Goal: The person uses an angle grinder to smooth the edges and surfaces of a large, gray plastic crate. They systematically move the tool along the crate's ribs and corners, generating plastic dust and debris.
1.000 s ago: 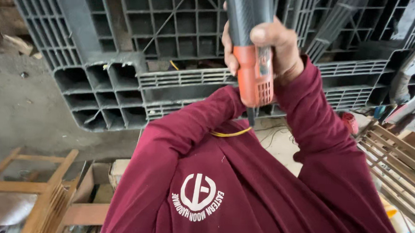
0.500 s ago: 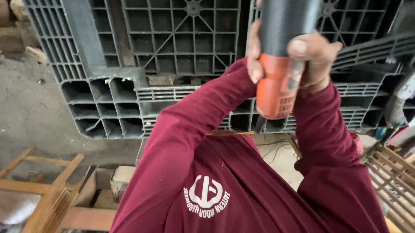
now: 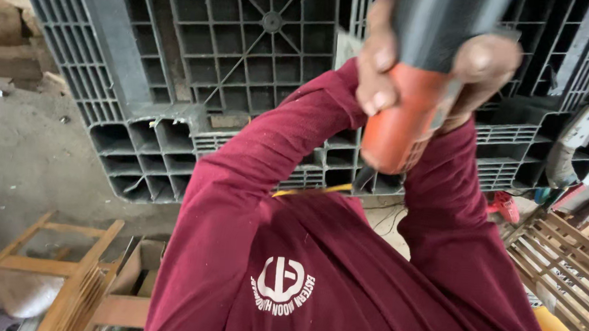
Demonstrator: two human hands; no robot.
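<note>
Both of my hands are raised close to the camera and wrapped around a power tool with an orange rear body (image 3: 404, 121) and a dark grey upper part (image 3: 450, 22). My left hand (image 3: 378, 72) grips the tool's left side with its fingers over the orange casing. On the other side, my right hand (image 3: 484, 68) clasps it where orange meets grey. A black cord stub (image 3: 363, 179) hangs from the tool's lower end. My maroon sleeves and shirt front (image 3: 315, 281) fill the lower part of the view. The tool's working end is out of frame.
Grey plastic pallets (image 3: 246, 62) stand on edge behind my hands. A wooden frame (image 3: 54, 267) and a cardboard box (image 3: 138, 271) lie at lower left on the concrete floor (image 3: 26, 158). Wooden slats (image 3: 558, 266) and a small red object (image 3: 504, 205) sit at right.
My hands and the tool have risen and come closer to the camera, shifting right in the view. Both hands keep the same grip.
</note>
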